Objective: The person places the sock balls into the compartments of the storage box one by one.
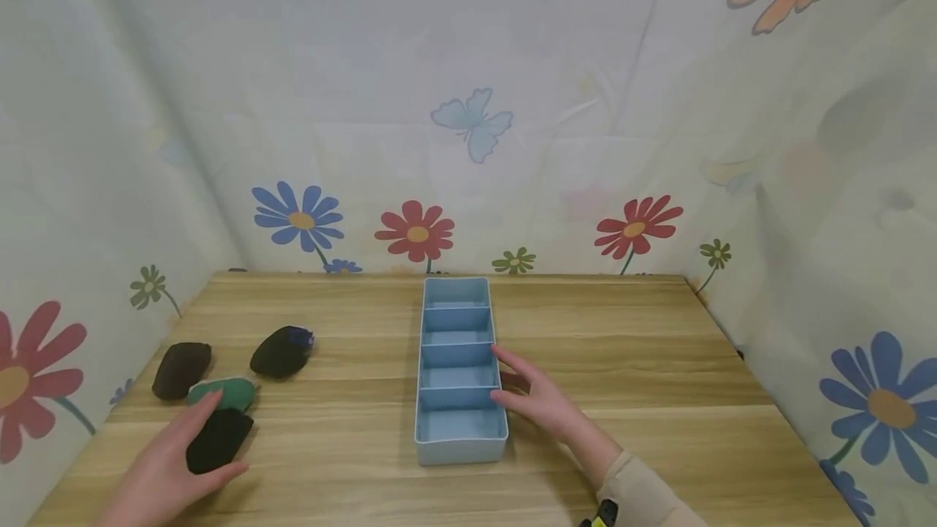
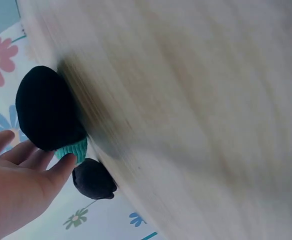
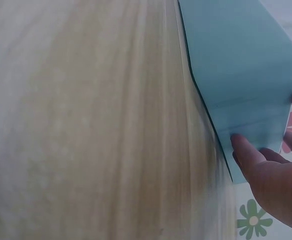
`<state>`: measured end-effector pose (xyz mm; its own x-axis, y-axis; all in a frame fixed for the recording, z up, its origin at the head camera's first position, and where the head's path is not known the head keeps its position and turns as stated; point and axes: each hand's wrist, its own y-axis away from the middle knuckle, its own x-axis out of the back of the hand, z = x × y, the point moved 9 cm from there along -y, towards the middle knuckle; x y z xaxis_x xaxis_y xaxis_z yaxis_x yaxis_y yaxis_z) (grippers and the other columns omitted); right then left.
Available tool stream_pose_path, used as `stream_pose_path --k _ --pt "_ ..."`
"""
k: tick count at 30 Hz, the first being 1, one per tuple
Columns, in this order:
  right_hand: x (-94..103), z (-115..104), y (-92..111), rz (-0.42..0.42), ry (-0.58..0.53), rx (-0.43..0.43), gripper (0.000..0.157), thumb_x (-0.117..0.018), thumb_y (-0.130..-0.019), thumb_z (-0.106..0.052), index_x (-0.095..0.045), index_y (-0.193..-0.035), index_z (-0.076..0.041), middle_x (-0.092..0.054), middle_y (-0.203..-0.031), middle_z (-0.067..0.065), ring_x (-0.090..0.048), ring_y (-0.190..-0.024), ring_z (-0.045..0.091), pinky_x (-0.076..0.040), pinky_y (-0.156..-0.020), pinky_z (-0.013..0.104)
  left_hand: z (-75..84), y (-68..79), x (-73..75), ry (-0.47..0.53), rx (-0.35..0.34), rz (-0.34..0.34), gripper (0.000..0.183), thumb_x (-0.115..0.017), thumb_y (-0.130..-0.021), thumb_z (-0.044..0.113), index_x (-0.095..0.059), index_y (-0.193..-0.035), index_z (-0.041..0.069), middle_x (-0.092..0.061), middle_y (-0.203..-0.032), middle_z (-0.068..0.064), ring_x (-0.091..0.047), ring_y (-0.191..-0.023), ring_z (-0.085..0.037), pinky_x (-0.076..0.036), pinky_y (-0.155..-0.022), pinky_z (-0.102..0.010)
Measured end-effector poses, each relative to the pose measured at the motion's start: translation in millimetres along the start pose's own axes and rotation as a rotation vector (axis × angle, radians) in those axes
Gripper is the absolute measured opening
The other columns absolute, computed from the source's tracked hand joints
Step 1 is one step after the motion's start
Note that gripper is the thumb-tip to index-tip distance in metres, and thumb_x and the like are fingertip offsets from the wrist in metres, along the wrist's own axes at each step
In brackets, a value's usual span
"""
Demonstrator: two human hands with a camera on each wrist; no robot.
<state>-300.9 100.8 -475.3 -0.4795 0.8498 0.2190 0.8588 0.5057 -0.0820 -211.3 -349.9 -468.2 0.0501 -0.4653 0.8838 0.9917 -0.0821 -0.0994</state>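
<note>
In the head view my left hand [image 1: 164, 462] spreads its thumb and fingers around a black rolled sock bundle [image 1: 220, 442]. One finger overlaps the green rolled sock bundle [image 1: 236, 393] just behind it. The left wrist view shows the black bundle [image 2: 46, 107] large, fingers at its lower side, with ribbed green fabric [image 2: 73, 150] peeking out beyond. My right hand [image 1: 542, 401] touches the right side of a light blue divided box [image 1: 461, 452]; its fingertips lie against the wall, as the blue wall [image 3: 246, 95] in the right wrist view also shows.
Farther back on the wooden table [image 1: 337, 429] lie a dark brown sock bundle [image 1: 181, 370] and a black one with a blue patch [image 1: 281, 354]. A flower-and-butterfly curtain [image 1: 351, 104] encloses the table's back and sides. A dark and yellow wrist item [image 1: 603, 513] shows at the right sleeve.
</note>
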Motion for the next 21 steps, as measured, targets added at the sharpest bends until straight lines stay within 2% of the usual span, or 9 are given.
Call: stream_pose_path --k 5,11,21 --pt "0.2 1.3 2.3 0.008 0.016 -0.021 0.071 -0.067 -0.095 -0.013 -0.030 -0.155 -0.005 -0.026 -0.159 0.021 -0.037 -0.136 0.048 -0.032 -0.110 0.057 -7.4 5.3 -3.1 -0.002 0.025 -0.028 0.116 -0.081 -0.075 0.054 -0.021 -0.153 -0.007 -0.033 -0.145 -0.041 -0.036 -0.124 -0.063 -0.038 -0.091 -0.071" --pt "1.6 4.8 1.2 0.023 0.037 -0.031 0.070 -0.067 -0.095 -0.013 -0.031 -0.155 -0.006 -0.028 -0.159 0.019 -0.039 -0.135 0.047 -0.033 -0.110 0.056 -13.1 5.9 -5.9 -0.045 0.035 -0.051 0.116 -0.080 -0.073 0.058 -0.026 -0.151 -0.008 -0.034 -0.144 -0.041 -0.038 -0.123 -0.062 -0.041 -0.090 -0.069" --pt "0.8 4.1 0.1 0.013 0.027 -0.004 0.071 -0.067 -0.095 -0.012 -0.030 -0.155 -0.003 -0.027 -0.158 0.022 -0.039 -0.134 0.049 -0.034 -0.109 0.055 -13.0 1.0 -6.8 -0.059 0.000 -0.028 0.105 -0.083 -0.074 0.049 -0.037 -0.144 -0.013 -0.034 -0.143 -0.041 -0.038 -0.123 -0.063 -0.041 -0.090 -0.069"
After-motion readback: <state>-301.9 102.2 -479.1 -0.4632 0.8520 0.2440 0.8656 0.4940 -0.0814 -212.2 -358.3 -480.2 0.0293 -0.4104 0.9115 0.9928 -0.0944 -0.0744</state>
